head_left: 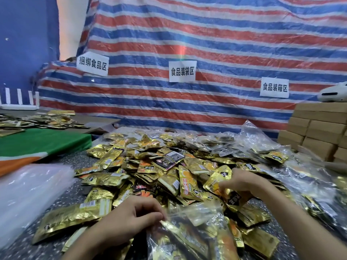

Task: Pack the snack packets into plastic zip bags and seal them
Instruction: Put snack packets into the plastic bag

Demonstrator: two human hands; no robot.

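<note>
The grip of the left hand (131, 216) is pinching the mouth edge of a clear zip bag (191, 237) that is holding gold packets, low at the near edge of the speckled surface (78, 158). The right hand (242, 182) is curling its grip round a gold snack packet (216, 182) on the heap of packets (150, 166) just beyond. A stack of clear bags (28, 194) is lying at left, filled bags (309, 184) are crowding the right, and cardboard boxes (319, 132) are standing behind them before a striped tarp (206, 44)
</note>
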